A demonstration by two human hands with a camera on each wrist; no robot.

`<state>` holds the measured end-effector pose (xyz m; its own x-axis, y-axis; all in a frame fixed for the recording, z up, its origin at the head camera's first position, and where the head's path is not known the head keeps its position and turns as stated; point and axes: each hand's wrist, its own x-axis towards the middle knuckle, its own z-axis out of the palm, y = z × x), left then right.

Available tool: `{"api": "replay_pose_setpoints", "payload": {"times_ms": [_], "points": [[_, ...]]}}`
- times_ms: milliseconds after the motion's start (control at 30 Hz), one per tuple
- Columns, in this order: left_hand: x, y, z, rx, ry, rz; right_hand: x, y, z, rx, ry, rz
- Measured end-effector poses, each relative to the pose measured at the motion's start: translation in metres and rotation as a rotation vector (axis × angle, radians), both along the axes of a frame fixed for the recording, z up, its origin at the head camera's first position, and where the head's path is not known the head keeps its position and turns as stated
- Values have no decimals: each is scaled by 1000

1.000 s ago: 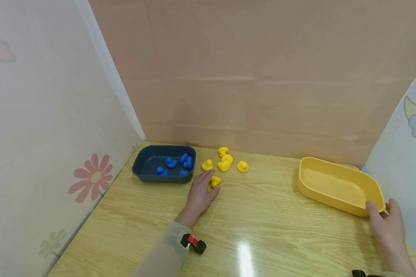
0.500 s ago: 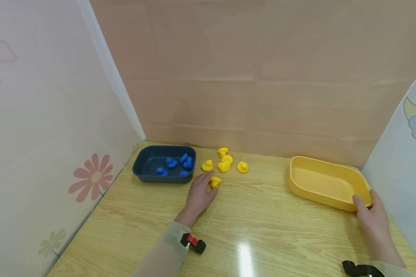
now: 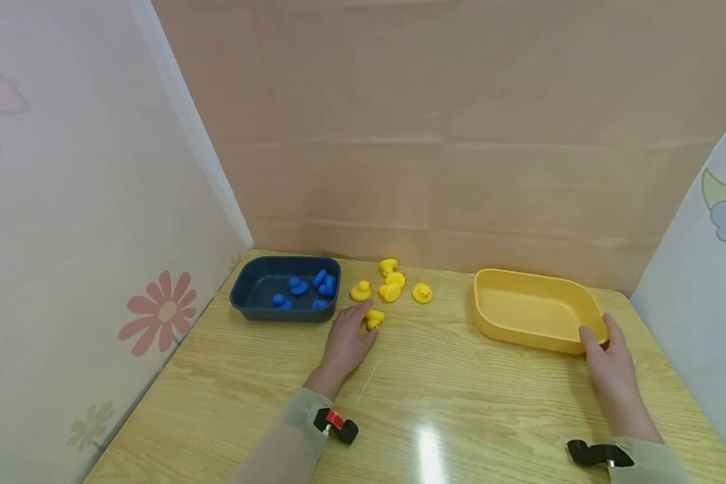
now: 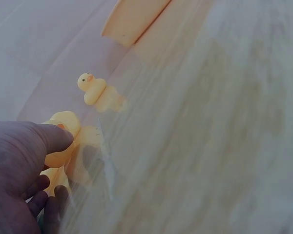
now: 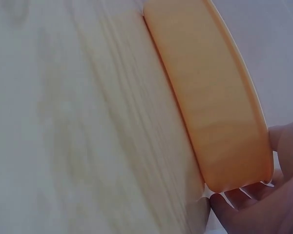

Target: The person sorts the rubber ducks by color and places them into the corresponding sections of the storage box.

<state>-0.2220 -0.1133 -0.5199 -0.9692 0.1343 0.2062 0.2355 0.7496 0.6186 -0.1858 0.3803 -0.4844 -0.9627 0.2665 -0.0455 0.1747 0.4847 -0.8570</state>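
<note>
While the yellow tray [image 3: 532,308] is at two o'clock on the table [image 3: 460,410], the right hand [image 3: 612,366] grips its four-o'clock corner, thumb over the rim. Well apart, toward the tray's nine o'clock, the left hand [image 3: 343,341] has thumb and fingers around a tipped yellow duck [image 3: 376,314]; I cannot tell whether they pinch it. More yellow ducks [image 3: 423,293] lie from that duck's eleven to two. At the left hand's ten, a dark blue tray [image 3: 278,314] holds blue ducks [image 3: 298,286].
</note>
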Motion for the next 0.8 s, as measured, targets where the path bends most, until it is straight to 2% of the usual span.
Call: {"api": "replay_pose_setpoints", "payload": {"times_ms": [300, 600, 800], "points": [[-1, 0, 1, 9, -22, 5, -7, -24, -3, -105, 14, 8], [-2, 0, 2, 42, -22, 10, 0, -38, -10, -221, 20, 14], [-1, 4, 11, 69, -7, 27, 1, -41, -17, -272, 47, 40]]}}
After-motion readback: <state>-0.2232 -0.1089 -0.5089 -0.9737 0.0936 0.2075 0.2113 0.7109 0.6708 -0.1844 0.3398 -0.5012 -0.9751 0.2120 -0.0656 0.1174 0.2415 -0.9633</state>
